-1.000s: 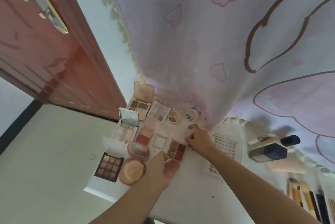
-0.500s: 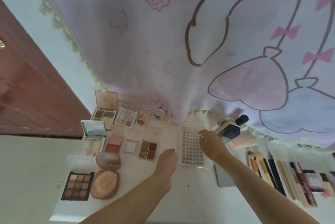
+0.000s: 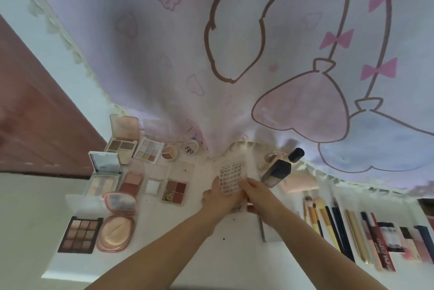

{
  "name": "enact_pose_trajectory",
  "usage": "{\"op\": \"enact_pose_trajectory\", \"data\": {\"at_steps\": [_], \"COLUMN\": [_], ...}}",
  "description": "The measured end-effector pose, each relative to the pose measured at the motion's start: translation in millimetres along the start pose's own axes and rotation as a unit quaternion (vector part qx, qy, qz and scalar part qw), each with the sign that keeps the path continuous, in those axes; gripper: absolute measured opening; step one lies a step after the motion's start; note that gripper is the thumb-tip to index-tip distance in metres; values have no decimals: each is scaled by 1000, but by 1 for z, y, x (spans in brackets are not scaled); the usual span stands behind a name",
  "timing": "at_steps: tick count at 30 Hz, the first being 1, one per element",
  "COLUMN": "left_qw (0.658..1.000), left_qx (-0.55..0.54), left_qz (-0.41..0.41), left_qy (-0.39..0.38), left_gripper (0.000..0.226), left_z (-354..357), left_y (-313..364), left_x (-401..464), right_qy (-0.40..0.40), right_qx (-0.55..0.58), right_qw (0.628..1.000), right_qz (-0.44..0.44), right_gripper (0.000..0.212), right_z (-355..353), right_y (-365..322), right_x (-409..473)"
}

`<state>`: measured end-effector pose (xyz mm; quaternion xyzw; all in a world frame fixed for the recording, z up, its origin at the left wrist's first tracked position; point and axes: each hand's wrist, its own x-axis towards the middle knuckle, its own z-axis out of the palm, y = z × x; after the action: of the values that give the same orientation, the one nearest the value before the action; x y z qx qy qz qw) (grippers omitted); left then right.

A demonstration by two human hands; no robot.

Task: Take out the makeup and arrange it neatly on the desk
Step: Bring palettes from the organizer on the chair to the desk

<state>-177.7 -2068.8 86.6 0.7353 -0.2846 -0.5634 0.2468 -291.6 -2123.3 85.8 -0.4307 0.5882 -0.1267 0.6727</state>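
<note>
- My left hand [image 3: 219, 197] and my right hand [image 3: 254, 192] meet at the middle of the white tabletop [image 3: 178, 249], both on a clear case of small dotted pieces [image 3: 231, 176].
- My left fingers lie fairly straight along the case's left edge; my right fingers curl over its near right corner and grip it. The case looks tilted up at the far end, though I cannot tell whether it is clear of the tabletop.
- Left of my hands the palettes sit in rows: a four-pan reddish palette [image 3: 175, 190] nearest, a small white square pan [image 3: 153, 186] beside it, then a blush compact [image 3: 131, 183] and a mirrored compact [image 3: 104, 173] standing open.
- In the near left corner a dark nine-pan eyeshadow palette [image 3: 79, 234] lies just beside a round pink puff compact [image 3: 116, 232] with its lid open.
- At the back, by the printed curtain [image 3: 258, 55], there are an open beige palette [image 3: 122, 139], a pastel nine-pan palette [image 3: 149, 152], a round three-shade pot [image 3: 169, 152] and a small white jar [image 3: 190, 147].
- Just right of the case a dark foundation bottle [image 3: 278, 172] lies tilted, with a pink sponge [image 3: 303, 183] near it.
- Further right, brushes [image 3: 313, 213], pencils [image 3: 340, 228] and lip tubes [image 3: 385, 240] lie side by side in a row.
</note>
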Motion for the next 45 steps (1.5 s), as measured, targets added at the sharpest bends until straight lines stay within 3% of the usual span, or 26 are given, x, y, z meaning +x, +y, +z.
{"op": "enact_pose_trajectory", "data": {"at_steps": [2,5,8,12,16,19,21,23,27,30,33,36,42,45], "left_qw": [998,984,964,949,956,930,904,891,955,978,977,964,962,963], "left_qx": [-41,-113,-189,-238,-225,-303,-376,-423,-284,-157,-20,78,92,98], "left_qz": [31,92,102,90,71,49,37,16,68,135,191,217,206,196], "left_qy": [-28,-98,-158,-186,-176,-203,-202,-165,-45,30,90,131,153,159], "left_gripper": [99,72,87,92,79,57,46,47,45,27,17,21,22,23], "left_z": [-2,-14,-25,-45,-71,-97,-120,-143,-170,-172,-167,-166,-170,-171], "left_y": [-1,-8,-23,-50,-84,-114,-133,-148,-159,-156,-149,-143,-150,-153], "left_x": [-6,-21,-40,-66,-90,-105,-114,-119,-126,-126,-117,-106,-96,-95], "right_qy": [-42,-139,-245,-245,-257,-277,-261,-191,-73,9,56,70,111,112], "right_qx": [-5,24,65,89,94,122,175,183,42,-122,-217,-235,-354,-354], "right_qw": [999,990,967,965,961,953,949,964,995,990,971,964,919,919], "right_qz": [-22,-30,-27,-24,-30,-19,4,13,-50,-77,-88,-107,-133,-135], "right_gripper": [24,29,55,84,72,76,56,39,29,25,26,25,21,25], "right_z": [1,-3,-2,23,68,88,96,97,102,114,133,146,151,151], "right_y": [-2,-6,-3,10,29,47,57,67,84,97,100,100,104,107], "right_x": [-7,-20,-33,-43,-63,-73,-76,-73,-69,-62,-55,-53,-45,-43]}}
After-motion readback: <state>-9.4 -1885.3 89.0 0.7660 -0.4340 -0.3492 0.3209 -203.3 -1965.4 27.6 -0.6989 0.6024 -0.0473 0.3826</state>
